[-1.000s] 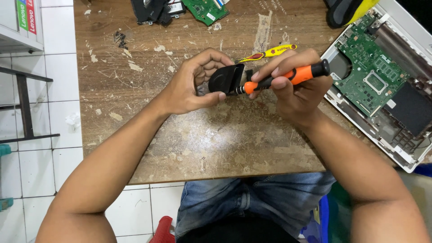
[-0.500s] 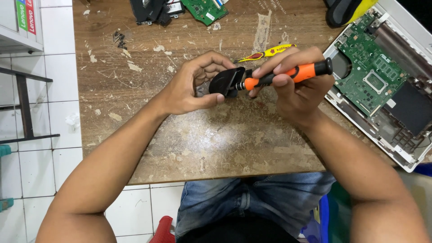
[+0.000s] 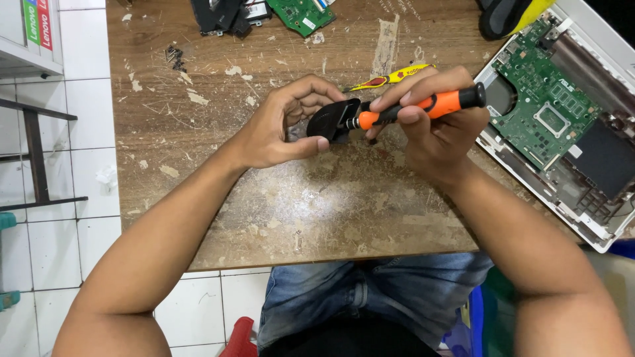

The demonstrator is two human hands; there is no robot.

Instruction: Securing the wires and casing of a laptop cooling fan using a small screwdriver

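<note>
Gripping a small black part (image 3: 333, 120) between thumb and curled fingers (image 3: 311, 89), the left hand (image 3: 281, 125) holds it just above the worn wooden bench (image 3: 218, 198), steadied for the tool. The right hand (image 3: 433, 132) has its fingers clamped round an orange-handled screwdriver (image 3: 423, 106), the tip meeting the part nearly level, so both hands brace each other. An opened laptop (image 3: 562, 125) with its green board bared lies near at the right; a yellow tool (image 3: 390, 78) rests just behind the hands.
</note>
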